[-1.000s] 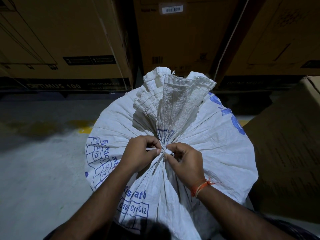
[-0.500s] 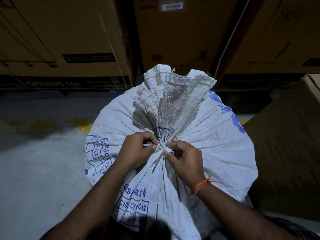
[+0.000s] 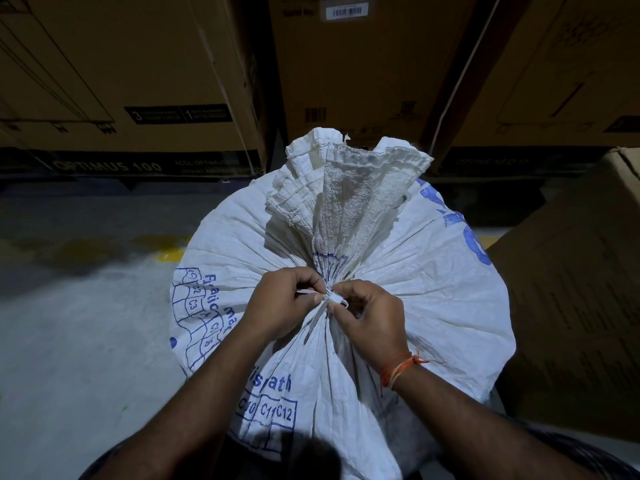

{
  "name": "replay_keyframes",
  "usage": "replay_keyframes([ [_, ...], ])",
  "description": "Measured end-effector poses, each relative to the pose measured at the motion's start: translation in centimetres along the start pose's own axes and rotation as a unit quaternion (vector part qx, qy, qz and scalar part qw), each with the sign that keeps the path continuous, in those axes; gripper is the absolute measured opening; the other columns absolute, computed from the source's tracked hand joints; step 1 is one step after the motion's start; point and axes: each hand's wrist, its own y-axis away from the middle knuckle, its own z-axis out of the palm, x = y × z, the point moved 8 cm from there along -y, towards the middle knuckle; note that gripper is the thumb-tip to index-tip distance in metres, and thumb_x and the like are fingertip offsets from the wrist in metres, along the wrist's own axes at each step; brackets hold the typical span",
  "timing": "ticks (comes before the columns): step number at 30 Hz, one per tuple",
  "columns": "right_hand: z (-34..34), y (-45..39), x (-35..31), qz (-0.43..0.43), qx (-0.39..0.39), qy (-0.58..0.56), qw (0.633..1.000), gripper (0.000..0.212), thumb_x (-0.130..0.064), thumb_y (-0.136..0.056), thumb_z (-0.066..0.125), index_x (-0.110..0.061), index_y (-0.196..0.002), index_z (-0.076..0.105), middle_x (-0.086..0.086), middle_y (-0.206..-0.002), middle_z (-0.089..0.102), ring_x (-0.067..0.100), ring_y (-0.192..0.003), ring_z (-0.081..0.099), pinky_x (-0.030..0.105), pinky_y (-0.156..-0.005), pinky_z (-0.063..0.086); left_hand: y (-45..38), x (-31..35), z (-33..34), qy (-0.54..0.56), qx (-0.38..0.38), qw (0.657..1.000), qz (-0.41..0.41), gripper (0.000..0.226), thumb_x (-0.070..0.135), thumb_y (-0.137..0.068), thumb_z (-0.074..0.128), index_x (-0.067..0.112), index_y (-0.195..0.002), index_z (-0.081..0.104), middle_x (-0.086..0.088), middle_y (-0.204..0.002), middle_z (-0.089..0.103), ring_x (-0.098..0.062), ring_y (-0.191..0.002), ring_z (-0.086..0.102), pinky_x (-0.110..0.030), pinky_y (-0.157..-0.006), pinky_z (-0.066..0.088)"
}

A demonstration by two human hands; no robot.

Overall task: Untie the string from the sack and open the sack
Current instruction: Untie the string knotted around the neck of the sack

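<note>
A full white woven sack [image 3: 433,306] with blue print stands in front of me, its neck gathered and its mouth fanned out above the tie. A white string [image 3: 334,298] binds the neck in a knot. My left hand [image 3: 282,306] pinches one strand of the string just left of the knot. On the other side, my right hand [image 3: 372,317], an orange thread on its wrist, pinches the knot's loop with thumb and fingertips. Both hands rest against the sack's gathered folds.
Large cardboard boxes [image 3: 346,64] are stacked close behind the sack. Another cardboard box [image 3: 571,289] stands right beside it on the right. Grey concrete floor [image 3: 69,341] with a yellow line stretches to the left.
Both hands stay at the knot; the fingers have shifted slightly on the string, and the knot's loop stands out a little more by my right thumb. The sack has not moved.
</note>
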Motion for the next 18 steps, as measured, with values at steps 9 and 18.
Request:
replay_keyframes([
  [9,0.01,-0.02,0.13,0.001,0.000,-0.008,1.000,0.017,-0.017,-0.075,0.084,-0.023,-0.090,0.078,-0.010,-0.080,0.073,0.011,-0.068,0.065,0.031,-0.066,0.055,-0.22,-0.20,0.17,0.002,0.005,1.000,-0.016,0.005,0.025,-0.079,0.075,0.028,-0.083,0.076,0.010,-0.077,0.077,-0.008,-0.077,0.071,-0.037,-0.077,0.058],
  [18,0.03,0.05,0.30,0.002,0.002,-0.008,1.000,0.016,-0.020,-0.076,0.085,-0.023,-0.090,0.078,-0.010,-0.079,0.072,0.011,-0.067,0.062,0.022,-0.062,0.052,-0.07,0.09,0.19,0.014,0.011,1.000,-0.019,0.010,0.032,-0.075,0.070,0.029,-0.081,0.076,0.012,-0.076,0.076,-0.005,-0.076,0.071,-0.037,-0.076,0.059],
])
